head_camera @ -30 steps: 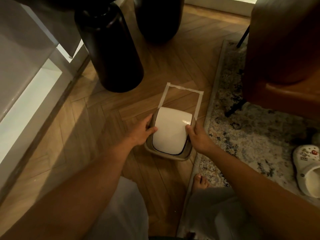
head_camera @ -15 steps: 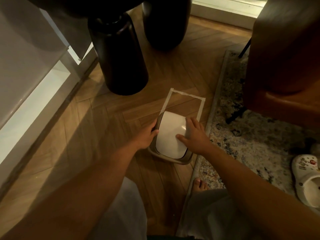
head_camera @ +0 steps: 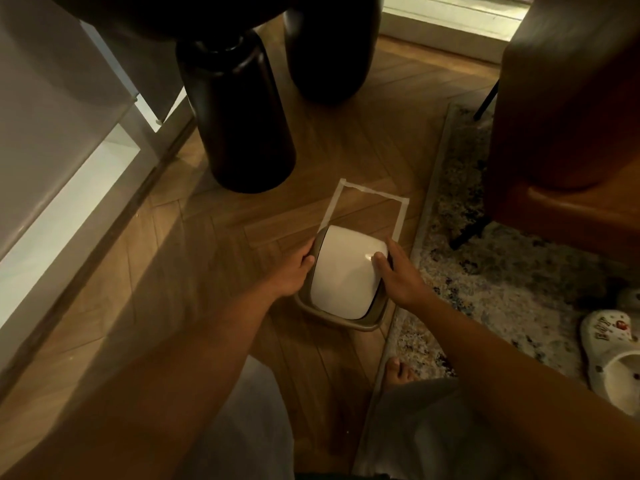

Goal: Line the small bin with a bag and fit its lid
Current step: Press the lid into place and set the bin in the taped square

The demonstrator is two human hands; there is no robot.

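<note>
A small bin stands on the wooden floor with its taupe lid frame [head_camera: 341,322] and white swing flap [head_camera: 343,271] on top, at the near end of a rectangle of white tape [head_camera: 401,216]. My left hand [head_camera: 292,271] grips the bin's left side at the rim. My right hand [head_camera: 398,275] lies on the right side, thumb pressing on the flap, fingers along the frame's edge. No bag shows from under the lid.
Two big black vases [head_camera: 239,112] [head_camera: 329,46] stand behind the bin. A patterned rug [head_camera: 502,271] lies to the right, with a brown leather chair [head_camera: 568,116] on it and a white clog [head_camera: 613,355]. A white cabinet [head_camera: 52,150] runs along the left. My bare foot [head_camera: 398,370] is near.
My right hand slid off the top of the flap to the bin's right side, thumb still on the flap. The left hand kept its grip. The view shifted slightly.
</note>
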